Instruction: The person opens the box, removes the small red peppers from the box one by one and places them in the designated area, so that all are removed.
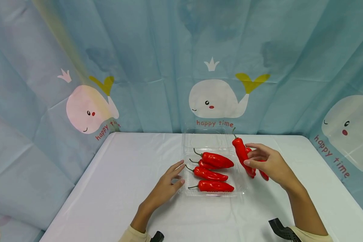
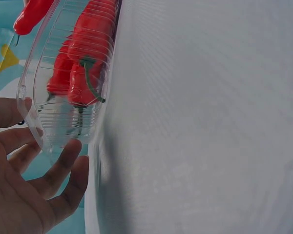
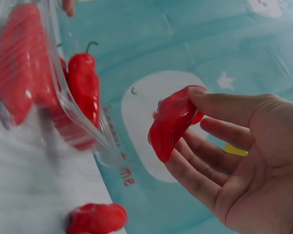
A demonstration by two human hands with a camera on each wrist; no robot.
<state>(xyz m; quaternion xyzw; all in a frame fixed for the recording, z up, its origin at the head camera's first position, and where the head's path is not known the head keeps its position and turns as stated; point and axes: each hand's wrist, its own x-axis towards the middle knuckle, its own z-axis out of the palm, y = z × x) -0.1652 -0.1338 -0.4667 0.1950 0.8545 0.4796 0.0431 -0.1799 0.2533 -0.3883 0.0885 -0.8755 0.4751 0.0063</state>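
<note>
Pepper (image 3: 170,124) pinched in right hand (image 1: 272,165) (left hand (image 1: 164,186) by container (image 1: 238,181)).

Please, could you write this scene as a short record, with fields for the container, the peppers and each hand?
container: clear plastic, lid open at the far side
inside: four red peppers, stems toward the left
left hand: at the container's left edge
right hand: holds a red pepper
outside: at least one more pepper, partly hidden, on the white table
backdrop: blue, with whale prints
</note>
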